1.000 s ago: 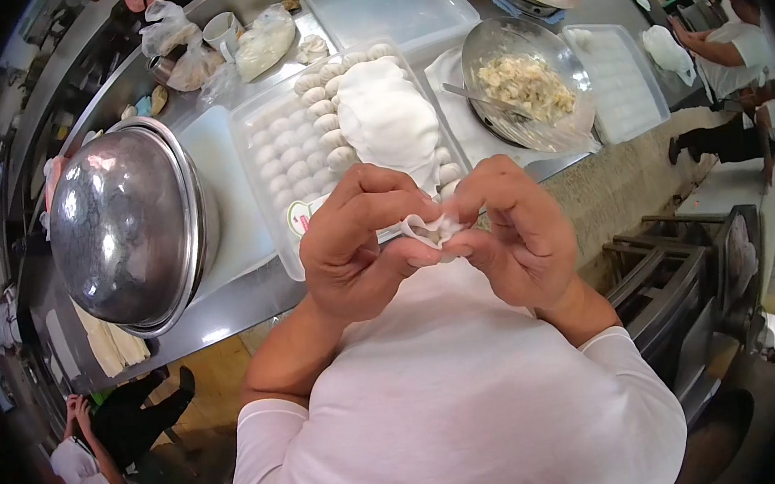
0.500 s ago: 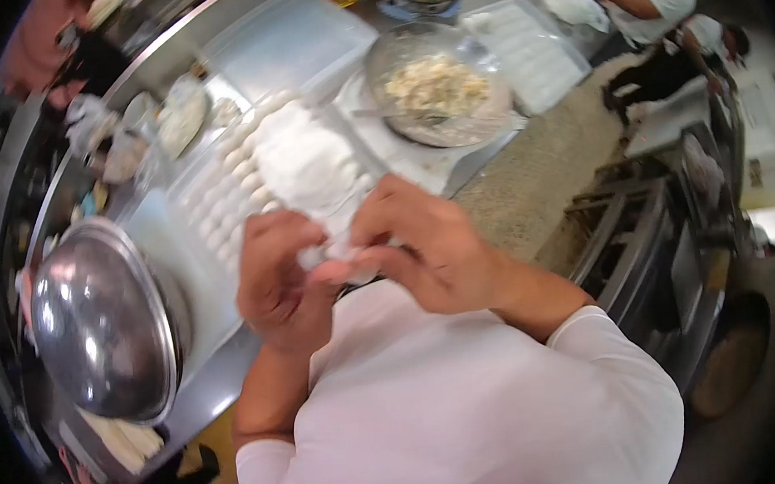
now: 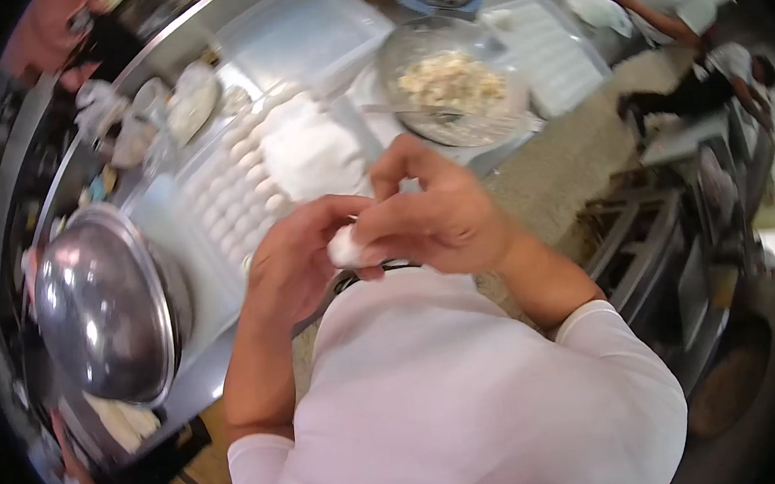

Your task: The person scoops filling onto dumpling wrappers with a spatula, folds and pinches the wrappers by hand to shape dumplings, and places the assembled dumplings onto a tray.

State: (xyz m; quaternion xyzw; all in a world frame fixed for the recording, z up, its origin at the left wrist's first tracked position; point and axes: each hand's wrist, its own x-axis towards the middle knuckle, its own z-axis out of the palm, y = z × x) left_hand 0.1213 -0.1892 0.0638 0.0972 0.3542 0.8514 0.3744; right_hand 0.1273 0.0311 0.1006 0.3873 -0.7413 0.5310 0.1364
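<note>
In front of my chest, a small white dough ball (image 3: 344, 248) sits between my two hands. My left hand (image 3: 293, 254) is closed around it from the left, fingers curled over the top. My right hand (image 3: 445, 215) presses on its right side with bent fingers and thumb, partly hiding it. Just beyond the hands lies a heap of white flour (image 3: 315, 148), edged by a row of dough balls (image 3: 251, 166). A tray of round white dough pieces (image 3: 225, 200) stands left of the flour.
A metal bowl of chopped filling (image 3: 453, 87) with a utensil in it stands beyond my right hand. A large shiny metal bowl (image 3: 97, 306) is at left. Plastic lids (image 3: 298, 35) and another tray (image 3: 550, 52) lie farther back. Other people stand at the right and left edges.
Both hands have drawn closer together around the dough, which looks rounder now. My right hand has turned, its fingers rising over the dough. The view has shifted slightly.
</note>
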